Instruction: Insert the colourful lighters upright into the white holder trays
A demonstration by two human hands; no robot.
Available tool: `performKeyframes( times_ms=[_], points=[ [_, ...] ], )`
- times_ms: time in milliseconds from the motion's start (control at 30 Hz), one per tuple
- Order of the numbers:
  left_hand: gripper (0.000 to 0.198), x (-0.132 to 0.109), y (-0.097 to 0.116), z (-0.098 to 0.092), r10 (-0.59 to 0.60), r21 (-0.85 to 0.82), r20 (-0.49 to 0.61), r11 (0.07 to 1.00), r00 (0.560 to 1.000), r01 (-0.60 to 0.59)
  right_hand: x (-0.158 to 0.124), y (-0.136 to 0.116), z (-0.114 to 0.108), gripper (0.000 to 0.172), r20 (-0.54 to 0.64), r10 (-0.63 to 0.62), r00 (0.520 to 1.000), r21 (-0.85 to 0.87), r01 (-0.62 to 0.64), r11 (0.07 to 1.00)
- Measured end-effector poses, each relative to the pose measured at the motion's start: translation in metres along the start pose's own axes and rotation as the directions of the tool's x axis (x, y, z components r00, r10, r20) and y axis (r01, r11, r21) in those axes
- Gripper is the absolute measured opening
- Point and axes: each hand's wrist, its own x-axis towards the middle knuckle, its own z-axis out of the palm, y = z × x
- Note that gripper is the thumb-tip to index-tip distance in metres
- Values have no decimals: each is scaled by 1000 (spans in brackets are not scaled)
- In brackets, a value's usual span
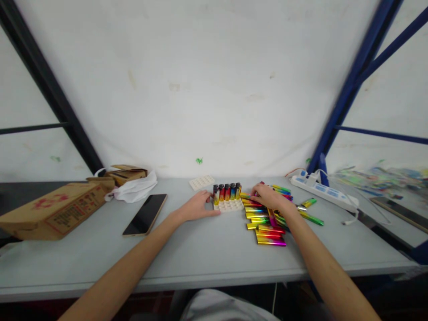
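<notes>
A small white tray with holes (pixel 230 206) stands on the table, with a back row of several shiny lighters (pixel 227 192) upright in it. My left hand (pixel 197 207) grips the tray's left side, its thumb along the front corner and its fingers behind. Right of the tray lies a loose pile of metallic rainbow-coloured lighters (pixel 267 234). Over the pile's far left part, my right hand (pixel 269 196) has its fingers bent down and closed on a lighter (pixel 246 196); the fingertips are partly hidden.
A second white tray (pixel 201 182) lies near the wall. Left are a phone (pixel 145 215), a white plastic bag (pixel 135 189) and cardboard boxes (pixel 56 207). A power strip (pixel 324 191) with cables lies at the back right, beside a blue metal post (pixel 347 93).
</notes>
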Motion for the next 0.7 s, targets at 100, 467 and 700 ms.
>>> performKeyframes(
  times_ms=[100,467,700],
  points=[
    [59,0,0,0,3,-2,-6,1000,1000,-3,0,3,2,14,-70,57,996,15,-56,998],
    [59,-1,-3,3,-4,-11,-23,1000,1000,4,10,-12,-4,45,-433,200,879,524,65,849],
    [60,-1,-3,4,-1,-22,-27,1000,1000,0,8,-54,-2,45,-298,152,942,842,185,507]
  ],
)
